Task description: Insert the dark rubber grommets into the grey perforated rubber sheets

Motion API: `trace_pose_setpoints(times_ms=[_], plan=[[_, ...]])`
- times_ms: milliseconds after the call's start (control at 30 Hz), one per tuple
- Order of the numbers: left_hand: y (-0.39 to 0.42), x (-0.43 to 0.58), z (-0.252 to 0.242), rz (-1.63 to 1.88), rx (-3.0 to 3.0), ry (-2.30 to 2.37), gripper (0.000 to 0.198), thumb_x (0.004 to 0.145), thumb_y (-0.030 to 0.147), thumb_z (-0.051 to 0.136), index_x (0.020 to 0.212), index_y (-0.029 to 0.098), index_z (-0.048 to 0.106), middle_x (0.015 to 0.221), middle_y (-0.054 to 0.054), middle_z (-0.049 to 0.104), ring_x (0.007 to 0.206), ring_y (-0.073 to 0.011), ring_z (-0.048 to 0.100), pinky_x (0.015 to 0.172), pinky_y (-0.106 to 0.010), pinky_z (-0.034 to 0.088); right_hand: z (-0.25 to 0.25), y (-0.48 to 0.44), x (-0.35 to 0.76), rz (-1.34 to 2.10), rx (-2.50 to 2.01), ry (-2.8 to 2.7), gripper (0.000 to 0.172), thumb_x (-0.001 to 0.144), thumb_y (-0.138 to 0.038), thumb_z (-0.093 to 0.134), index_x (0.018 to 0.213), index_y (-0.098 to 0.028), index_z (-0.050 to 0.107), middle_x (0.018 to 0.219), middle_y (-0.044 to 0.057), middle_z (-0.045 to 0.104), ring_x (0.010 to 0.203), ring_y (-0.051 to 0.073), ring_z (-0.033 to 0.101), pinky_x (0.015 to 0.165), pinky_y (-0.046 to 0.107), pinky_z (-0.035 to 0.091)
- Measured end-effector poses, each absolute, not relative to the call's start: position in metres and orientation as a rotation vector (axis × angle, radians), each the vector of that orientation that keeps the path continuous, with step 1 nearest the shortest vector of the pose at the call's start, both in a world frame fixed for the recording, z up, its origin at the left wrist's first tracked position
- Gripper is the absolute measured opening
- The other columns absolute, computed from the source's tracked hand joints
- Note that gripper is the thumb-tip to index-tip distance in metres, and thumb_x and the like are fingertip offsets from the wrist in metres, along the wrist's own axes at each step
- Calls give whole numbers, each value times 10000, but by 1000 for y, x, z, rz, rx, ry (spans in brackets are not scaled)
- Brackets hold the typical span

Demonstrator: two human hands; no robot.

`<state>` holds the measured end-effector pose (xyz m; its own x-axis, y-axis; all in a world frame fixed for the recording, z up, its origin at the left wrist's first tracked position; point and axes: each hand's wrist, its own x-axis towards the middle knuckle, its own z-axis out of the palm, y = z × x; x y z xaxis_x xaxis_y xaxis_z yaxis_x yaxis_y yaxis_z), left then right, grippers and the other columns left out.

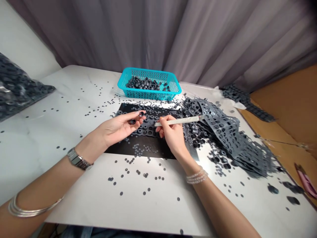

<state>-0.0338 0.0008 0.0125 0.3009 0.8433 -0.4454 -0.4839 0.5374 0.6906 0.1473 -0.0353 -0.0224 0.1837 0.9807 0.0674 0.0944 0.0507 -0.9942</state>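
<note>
My left hand [120,127] is closed in a pinch around a small black rubber ring [141,114], held over the mat. A second black ring [132,122] shows by its curled fingers. In my right hand [172,135] is a long whitish stick [183,121], gripped like a pen with one end pointing left. Beneath both hands lies a dark grey perforated rubber sheet [148,127] with rows of round pieces. That sheet rests on a flat black mat [123,145], partly hidden by my hands.
A turquoise basket [148,94] of black rings stands at the back. Punched-out sheets [220,129] pile up at the right beside loose rings [198,137]. Small discs [138,150] are scattered over the white table [99,195]. A bulging clear bag [19,87] sits at the left.
</note>
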Motion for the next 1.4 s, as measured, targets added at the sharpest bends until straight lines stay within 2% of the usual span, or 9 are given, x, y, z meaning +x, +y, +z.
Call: trace_pose_setpoints(times_ms=[300,433,500,700,833,1000,1100,1233,1400], plan=[[-1,-34,17,914,424,858,115,790,90,551,774,106,664,979,-175,669,903,-187,660,694,-242,563,-27,-32,146,940,-1351,-1239,304,904,-428,541,680,-224,518,561,-32,600,436,103,479,457,223,360],[1,-32,16,942,740,979,134,802,228,647,685,164,628,724,-47,576,623,-112,514,452,-224,344,-25,-33,144,870,-1389,-1378,314,919,-412,526,665,-228,513,556,-26,596,484,123,515,502,233,372],[1,-30,14,908,1129,1144,163,812,312,676,717,179,680,623,1,511,530,-101,396,448,-257,246,-24,-34,143,842,-1406,-1433,316,924,-395,516,656,-228,512,549,-25,587,500,130,522,518,238,370],[-1,-24,6,687,2223,1411,159,776,300,688,858,203,785,641,-2,610,610,-172,517,655,-313,373,-20,-36,141,747,-1427,-1563,290,924,-337,517,657,-224,526,554,-18,568,519,138,506,535,250,337],[-1,-20,0,579,2430,1392,180,811,237,641,899,167,782,783,-50,673,694,-196,583,737,-330,427,-20,-36,140,714,-1419,-1587,288,927,-312,518,653,-221,518,570,-19,565,531,136,503,545,251,327],[-4,-18,-4,542,2486,1344,180,833,168,586,844,149,765,743,-38,629,678,-174,548,700,-315,404,-19,-36,139,674,-1415,-1654,283,933,-270,506,654,-224,493,566,-23,546,526,137,496,559,259,316],[-7,-19,2,676,2332,1333,177,843,173,592,731,165,729,664,-5,579,620,-144,499,645,-297,377,-18,-35,139,626,-1428,-1691,277,928,-235,500,652,-227,474,565,-24,537,520,139,486,564,269,304],[-4,-30,18,1060,1516,1267,60,816,219,690,815,164,713,613,38,489,515,-83,388,475,-230,286,-17,-35,139,689,-1443,-1642,275,923,-254,511,651,-225,492,557,-22,557,523,137,493,565,265,317],[10,-42,18,1046,607,984,108,824,40,629,737,104,620,754,-60,573,603,-70,513,442,-134,359,-21,-33,144,880,-1381,-1387,300,918,-380,539,664,-222,518,564,-28,601,484,113,491,514,239,350]])
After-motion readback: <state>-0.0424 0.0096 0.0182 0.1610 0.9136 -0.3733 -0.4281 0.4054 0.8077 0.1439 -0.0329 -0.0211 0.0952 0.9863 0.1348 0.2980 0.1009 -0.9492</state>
